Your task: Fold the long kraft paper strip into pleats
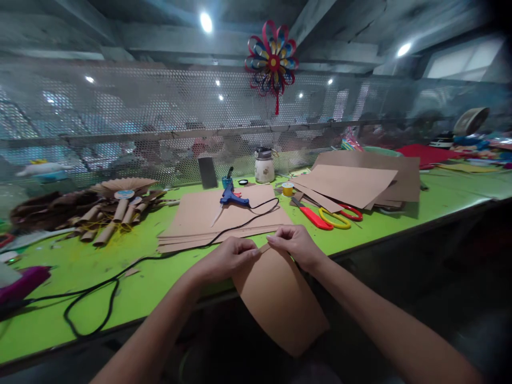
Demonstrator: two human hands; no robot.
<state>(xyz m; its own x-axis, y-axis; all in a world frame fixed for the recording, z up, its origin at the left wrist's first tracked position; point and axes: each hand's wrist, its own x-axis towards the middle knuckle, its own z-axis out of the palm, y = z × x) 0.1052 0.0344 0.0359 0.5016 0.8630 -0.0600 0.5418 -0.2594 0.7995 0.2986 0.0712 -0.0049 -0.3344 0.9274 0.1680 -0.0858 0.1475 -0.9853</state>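
A sheet of brown kraft paper [280, 298] hangs bent over the front edge of the table, its lower end below the tabletop. Both hands pinch its upper edge, where a narrow strip looks folded. My left hand [230, 260] grips the left part of that edge between thumb and fingers. Close beside it, my right hand [298, 246] is closed on the edge a little further right. Just beyond the hands lies a stack of brown paper sheets [192, 218], with a blue glue gun [234, 198] on top, its black cord trailing left.
On the green table [160, 282], scissors with yellow and red handles [335, 217], a red-handled cutter [316, 217] and a yellow spool [287, 189] lie right of the stack. More paper sheets [352, 184] stand behind. Paper rolls and a folded fan [122, 210] lie left. A bottle [264, 166] stands at the back.
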